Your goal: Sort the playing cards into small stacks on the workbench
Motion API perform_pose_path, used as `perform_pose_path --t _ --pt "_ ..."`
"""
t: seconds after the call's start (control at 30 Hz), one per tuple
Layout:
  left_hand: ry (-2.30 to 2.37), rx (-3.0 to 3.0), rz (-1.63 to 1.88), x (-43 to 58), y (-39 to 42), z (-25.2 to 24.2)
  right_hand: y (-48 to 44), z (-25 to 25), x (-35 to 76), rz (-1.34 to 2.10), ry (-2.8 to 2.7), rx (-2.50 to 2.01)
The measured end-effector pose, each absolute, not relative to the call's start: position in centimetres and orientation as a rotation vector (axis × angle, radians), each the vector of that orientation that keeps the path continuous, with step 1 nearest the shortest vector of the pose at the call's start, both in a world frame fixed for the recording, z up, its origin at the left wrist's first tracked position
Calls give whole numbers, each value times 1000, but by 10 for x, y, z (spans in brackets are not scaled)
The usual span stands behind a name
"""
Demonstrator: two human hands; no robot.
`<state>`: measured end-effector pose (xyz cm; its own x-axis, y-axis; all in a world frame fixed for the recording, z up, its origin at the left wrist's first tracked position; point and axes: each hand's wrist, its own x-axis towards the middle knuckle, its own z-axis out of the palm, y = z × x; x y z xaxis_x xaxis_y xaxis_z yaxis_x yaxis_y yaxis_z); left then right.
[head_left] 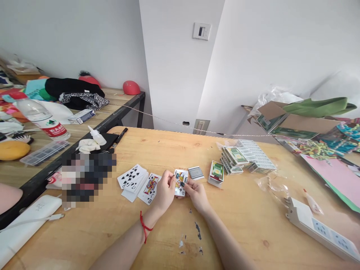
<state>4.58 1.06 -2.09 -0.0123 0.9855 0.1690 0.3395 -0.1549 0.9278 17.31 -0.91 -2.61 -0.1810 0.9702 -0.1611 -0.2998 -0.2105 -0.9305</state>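
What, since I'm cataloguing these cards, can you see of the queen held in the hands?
The queen looks like thin card: white, with a multicoloured court figure and a Q at upper left and, inverted, lower right. Its face points to the camera, roughly upright in the view. The left hand grips its left side, the right hand its right; fingers cover parts. Whether other cards lie behind it cannot be told.

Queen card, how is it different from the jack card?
The queen card is held between the left hand and right hand; the jack card lies on the table. In this view the queen card looks nearly straight, the jack card slanted. Both are white with colourful figures.
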Motion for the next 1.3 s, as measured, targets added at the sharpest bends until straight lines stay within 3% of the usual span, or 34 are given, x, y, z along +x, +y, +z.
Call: perform_pose_path --t 0.37,1.0,1.3 --pt "1309 1693 931 40 8 -18 -4 -30 181 1495 -900 -1000" --pt "1122 1530 925 33 19 -20 -6 -27 179 1478 -1040 -1041" --pt "1394 1803 944 37 15 -23 -6 -22 181 1569 -1040 -1095"
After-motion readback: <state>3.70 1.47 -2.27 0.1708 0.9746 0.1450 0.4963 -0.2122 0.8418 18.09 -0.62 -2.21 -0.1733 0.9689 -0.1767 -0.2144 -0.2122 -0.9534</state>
